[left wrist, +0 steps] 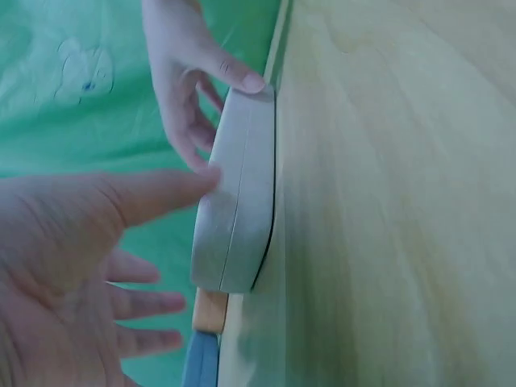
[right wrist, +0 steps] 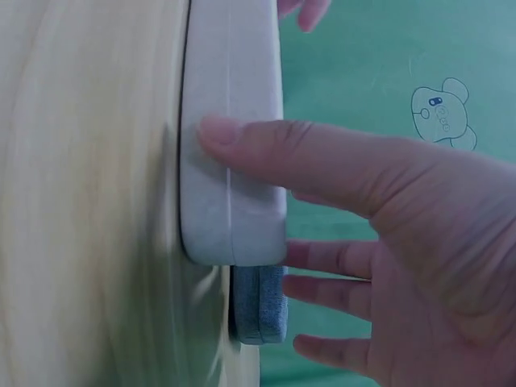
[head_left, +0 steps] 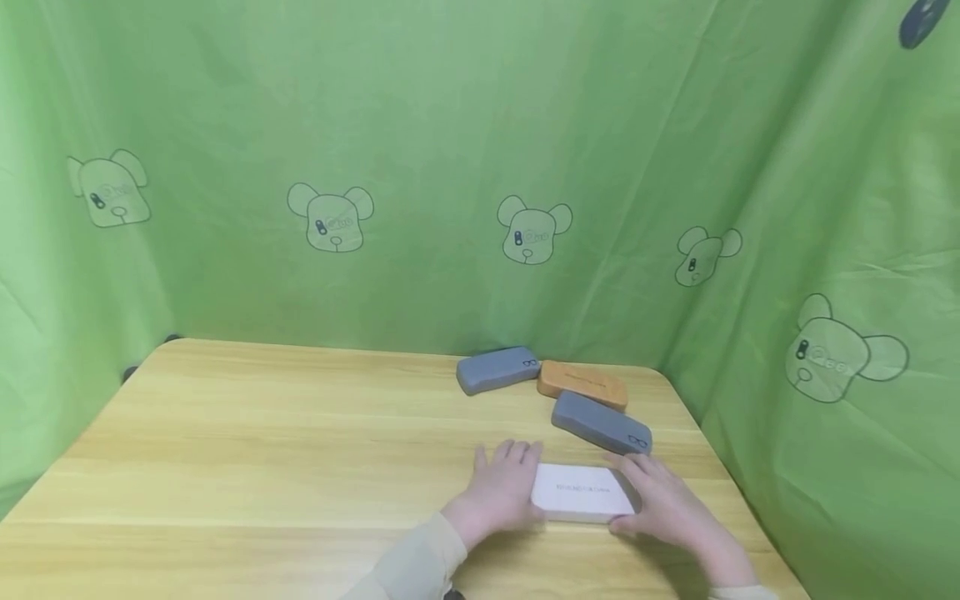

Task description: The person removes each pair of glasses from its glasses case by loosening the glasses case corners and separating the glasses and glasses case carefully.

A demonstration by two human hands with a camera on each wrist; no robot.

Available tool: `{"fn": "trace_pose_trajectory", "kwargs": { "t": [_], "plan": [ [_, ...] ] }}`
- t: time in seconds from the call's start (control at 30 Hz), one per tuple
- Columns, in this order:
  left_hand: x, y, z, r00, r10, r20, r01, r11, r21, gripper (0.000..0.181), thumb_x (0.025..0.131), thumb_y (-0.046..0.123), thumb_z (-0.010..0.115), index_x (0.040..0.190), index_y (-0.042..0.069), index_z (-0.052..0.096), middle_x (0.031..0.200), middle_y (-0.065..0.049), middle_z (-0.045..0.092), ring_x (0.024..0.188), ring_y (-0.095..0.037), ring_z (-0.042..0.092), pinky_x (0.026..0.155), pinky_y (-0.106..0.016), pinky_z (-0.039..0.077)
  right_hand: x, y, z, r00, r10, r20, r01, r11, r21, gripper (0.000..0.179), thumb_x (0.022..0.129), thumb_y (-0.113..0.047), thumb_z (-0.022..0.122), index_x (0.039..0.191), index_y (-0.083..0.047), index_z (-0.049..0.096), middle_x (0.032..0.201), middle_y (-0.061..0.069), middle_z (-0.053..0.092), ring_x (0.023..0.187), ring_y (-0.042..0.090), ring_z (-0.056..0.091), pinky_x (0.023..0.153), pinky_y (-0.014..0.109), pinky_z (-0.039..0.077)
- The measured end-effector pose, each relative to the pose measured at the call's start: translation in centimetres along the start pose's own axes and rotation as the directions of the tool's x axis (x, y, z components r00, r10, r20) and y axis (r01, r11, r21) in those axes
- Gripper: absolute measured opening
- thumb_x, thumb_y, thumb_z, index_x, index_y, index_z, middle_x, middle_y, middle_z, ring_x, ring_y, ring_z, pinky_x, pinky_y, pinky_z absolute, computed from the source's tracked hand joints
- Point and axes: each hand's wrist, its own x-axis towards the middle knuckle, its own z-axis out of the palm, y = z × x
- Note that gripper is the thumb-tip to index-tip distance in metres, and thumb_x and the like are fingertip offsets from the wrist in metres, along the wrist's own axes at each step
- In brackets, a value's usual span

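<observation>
A white glasses case (head_left: 577, 492) with small lettering on its lid lies closed on the table near the right front. Around its right end, my right hand (head_left: 663, 500) holds it, the thumb on the front side and fingers reaching behind. My left hand (head_left: 506, 487) is at the left end, its fingers (left wrist: 149, 302) straight and spread, and the thumb tip at the case's front side. From the left wrist, the seam of the white case (left wrist: 234, 193) shows along its side. Whether the left thumb presses on it, I cannot tell.
Behind the white case lie a grey glasses case (head_left: 602, 422) with a glasses emblem, an orange-brown case (head_left: 582, 385) and another grey case (head_left: 497, 370). The wooden table (head_left: 262, 467) extends to the left. Green curtains (head_left: 435, 125) enclose its back and sides.
</observation>
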Motion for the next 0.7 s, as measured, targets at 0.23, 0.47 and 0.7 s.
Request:
{"fn": "trace_pose_trajectory", "kwargs": {
  "t": [0.23, 0.47, 0.7],
  "plan": [
    [-0.1, -0.1, -0.1, 0.991, -0.035, -0.13, -0.004, 0.958, -0.288, 0.107, 0.066, 0.051, 0.084, 0.15, 0.008, 0.033, 0.15, -0.011, 0.044, 0.143, -0.034, 0.034, 0.114, -0.066, 0.027, 0.2, -0.5, -0.2, 0.997, -0.07, -0.017, 0.071, 0.997, 0.044, 0.091, 0.057, -0.037, 0.089, 0.136, -0.009, 0.054, 0.129, 0.019, 0.06, 0.116, 0.042, 0.057, 0.096, 0.064, 0.047],
    [-0.3, 0.5, 2.7, 0.972, -0.172, -0.161, 0.072, 0.867, -0.493, 0.115, 0.06, 0.046, 0.089, 0.149, 0.001, 0.03, 0.152, -0.017, 0.039, 0.146, -0.04, 0.024, 0.118, -0.064, 0.02, 0.3, -1.0, 0.2, 0.991, -0.124, -0.049, 0.127, 0.989, 0.072, 0.086, 0.057, -0.035, 0.089, 0.133, -0.008, 0.057, 0.129, 0.017, 0.061, 0.116, 0.039, 0.057, 0.097, 0.062, 0.047],
    [-0.3, 0.6, 4.6, 0.969, -0.2, -0.143, 0.094, 0.839, -0.537, 0.115, 0.058, 0.042, 0.09, 0.147, -0.002, 0.032, 0.151, -0.018, 0.041, 0.146, -0.043, 0.023, 0.12, -0.062, 0.017, 0.3, -1.1, 0.5, 0.99, -0.138, -0.039, 0.141, 0.985, 0.097, 0.083, 0.061, -0.033, 0.088, 0.134, -0.008, 0.057, 0.13, 0.017, 0.061, 0.117, 0.039, 0.057, 0.098, 0.062, 0.047]
  ]
}}
